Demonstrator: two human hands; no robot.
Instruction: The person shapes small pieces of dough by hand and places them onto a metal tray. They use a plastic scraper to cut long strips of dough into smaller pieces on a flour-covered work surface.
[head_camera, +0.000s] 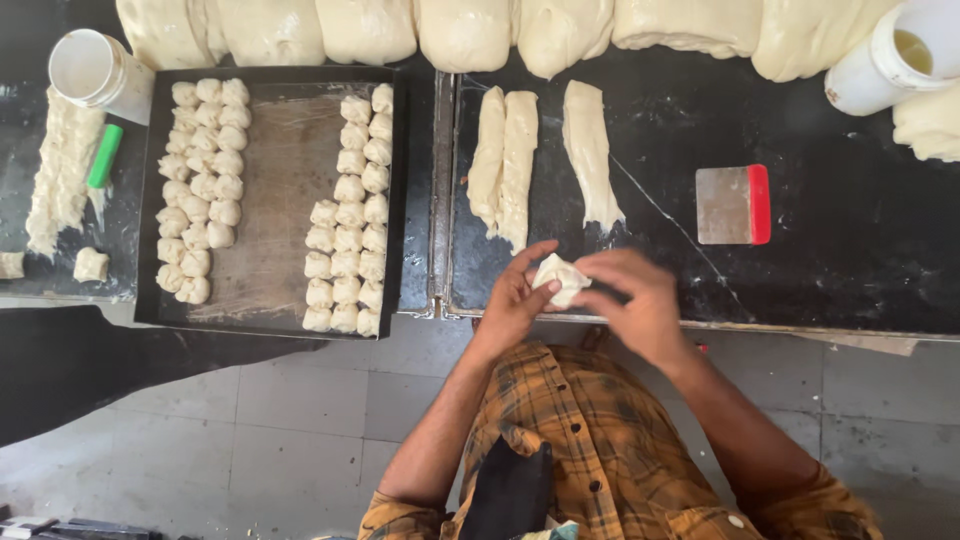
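Pinching a small folded dough piece (560, 277) between them, both hands meet at the near edge of the dark desk (850, 250), just above the person's chest. The left hand (518, 297) grips the piece from its left side with thumb and fingertips closed on it; the right hand (640, 300) covers it from the right, fingers curled over the piece, somewhat blurred. The piece sits between the hands, touching both, so neither is clearly nearer; it is a compact lump with no clear long axis. Just beyond the hands lie three dough strips (520, 160), their long axes running near to far, the nearest ends close to the left hand. To the left, well apart, a black tray (280, 190) holds columns of shaped pieces along its left and right sides, with its middle bare. A metal scraper (733, 205) with a red edge rests to the right, beyond the right hand. Large dough lumps (460, 30) line the far edge, with a white tub (895, 55) at far right.
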